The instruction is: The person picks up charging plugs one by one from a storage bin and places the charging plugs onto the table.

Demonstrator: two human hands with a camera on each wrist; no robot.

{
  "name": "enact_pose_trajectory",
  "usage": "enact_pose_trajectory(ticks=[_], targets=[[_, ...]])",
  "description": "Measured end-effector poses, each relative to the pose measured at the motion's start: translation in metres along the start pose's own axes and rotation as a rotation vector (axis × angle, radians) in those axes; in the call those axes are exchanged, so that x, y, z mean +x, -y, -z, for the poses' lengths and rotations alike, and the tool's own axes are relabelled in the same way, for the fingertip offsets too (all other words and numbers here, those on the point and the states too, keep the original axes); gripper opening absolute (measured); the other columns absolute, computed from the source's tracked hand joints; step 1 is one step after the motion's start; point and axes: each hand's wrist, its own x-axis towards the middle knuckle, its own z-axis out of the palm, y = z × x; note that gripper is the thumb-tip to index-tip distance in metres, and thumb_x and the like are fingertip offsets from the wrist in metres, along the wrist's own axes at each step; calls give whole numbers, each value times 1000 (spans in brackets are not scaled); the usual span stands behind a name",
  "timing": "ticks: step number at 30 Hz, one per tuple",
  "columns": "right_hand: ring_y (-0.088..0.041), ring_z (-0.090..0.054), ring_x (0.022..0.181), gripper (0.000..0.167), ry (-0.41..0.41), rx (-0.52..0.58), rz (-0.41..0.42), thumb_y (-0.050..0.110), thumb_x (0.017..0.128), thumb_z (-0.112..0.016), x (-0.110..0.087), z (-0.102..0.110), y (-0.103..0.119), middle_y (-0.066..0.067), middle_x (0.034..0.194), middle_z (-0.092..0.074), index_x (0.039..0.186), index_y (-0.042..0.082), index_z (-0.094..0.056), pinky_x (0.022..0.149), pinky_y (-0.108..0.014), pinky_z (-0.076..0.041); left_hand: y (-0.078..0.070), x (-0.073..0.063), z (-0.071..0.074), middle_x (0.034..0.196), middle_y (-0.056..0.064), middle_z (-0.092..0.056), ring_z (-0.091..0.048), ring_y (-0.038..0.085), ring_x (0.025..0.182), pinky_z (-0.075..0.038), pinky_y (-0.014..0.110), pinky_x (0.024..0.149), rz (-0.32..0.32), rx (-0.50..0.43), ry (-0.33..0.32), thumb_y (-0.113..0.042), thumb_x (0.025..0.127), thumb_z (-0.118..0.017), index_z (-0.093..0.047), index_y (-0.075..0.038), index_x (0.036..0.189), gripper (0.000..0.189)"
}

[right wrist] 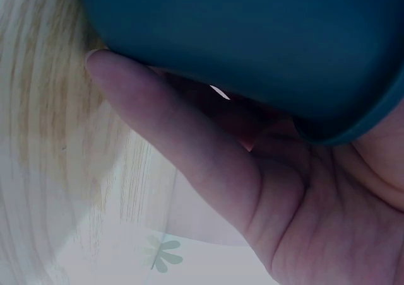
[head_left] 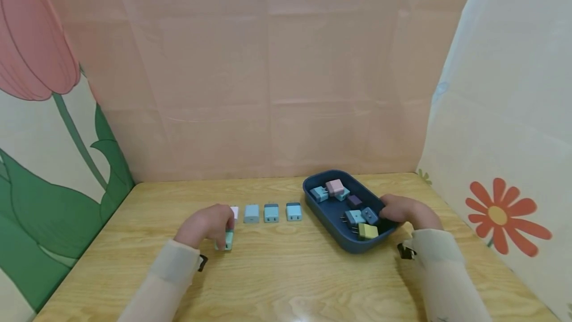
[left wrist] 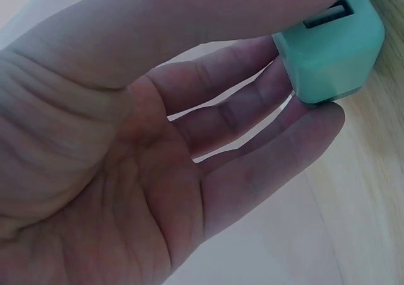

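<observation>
Near the table's left-middle, my left hand pinches a mint-green USB wall charger between thumb and fingers. Its USB slot shows beside the thumb in the left wrist view, where the charger is close to the wood. My right hand grips the right side of a dark blue oblong tray. In the right wrist view, fingers lie under the wall of the tray; the thumb is mostly hidden. Inside the tray are several chargers, among them a pink one, a yellow one and a dark purple one.
Behind the left hand, a row runs rightward: a whitish block, partly hidden, then three light blue chargers, the last close to the tray. The wooden table meets a pinkish backdrop, with flower-printed sheets at both sides.
</observation>
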Motion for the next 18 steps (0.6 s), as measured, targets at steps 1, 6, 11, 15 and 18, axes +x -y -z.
enact_pose_trajectory(ticks=[1, 6, 11, 15, 18], targets=[[-32, -61, 102, 40, -1, -2, -1, 13, 97, -60, 0, 0, 0, -17, 119, -67, 133, -5, -62, 91, -48, -52, 0, 0, 0, 102, 4, -70, -61, 21, 89, -60, 39, 82, 1, 2, -1, 9, 75, -93, -73, -8, 105, 39], [-32, -61, 103, 40, -6, -12, 4, 12, 97, -60, 1, 0, 0, -18, 119, -67, 133, -5, -62, 93, -50, -52, 0, 1, -2, 101, 3, -69, -61, 22, 90, -60, 40, 83, 10, 14, -1, 10, 75, -93, -72, -9, 105, 41], [-32, -61, 104, 41, -6, -15, 2, 12, 96, -60, 2, 0, -1, -17, 120, -67, 133, -5, -62, 94, -50, -52, -1, 3, -3, 99, 3, -68, -60, 22, 90, -59, 39, 83, 19, 31, 0, 9, 73, -94, -71, -9, 103, 42], [-32, -61, 103, 40, -4, -15, -3, 12, 96, -60, 2, 1, -1, -17, 119, -67, 133, -5, -62, 93, -49, -52, 0, 4, -3, 99, 3, -68, -60, 22, 90, -59, 39, 84, 24, 30, 0, 8, 72, -96, -70, -10, 101, 42], [-32, -62, 102, 40, -3, -14, -6, 12, 96, -61, 2, 1, -1, -17, 118, -67, 132, -5, -62, 92, -49, -52, -1, 4, -3, 99, 3, -68, -60, 21, 91, -60, 40, 86, 31, 24, 4, 7, 73, -96, -70, -10, 101, 42]])
